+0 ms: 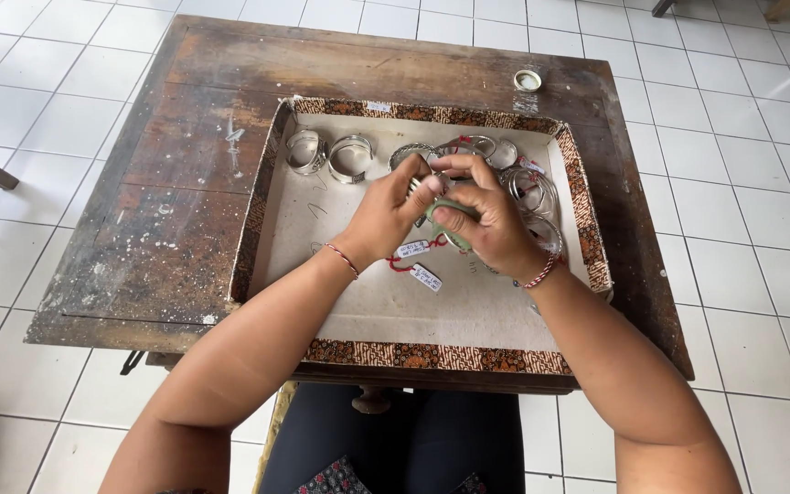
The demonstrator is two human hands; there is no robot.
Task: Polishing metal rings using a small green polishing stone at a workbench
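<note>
Green bangle [441, 222] half-hidden by hands [441, 212]

Bare arms, red-white wrist cords [344, 260], dark trousers [395, 448].

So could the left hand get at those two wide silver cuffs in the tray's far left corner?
Probably yes: the two silver cuffs lie uncovered just beyond the left hand, nothing between them. But its fingers are busy holding a green piece with the right hand.

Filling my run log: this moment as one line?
left hand: on bangle | right hand: holds bangle | tags: hanging | tray: bangles
</note>
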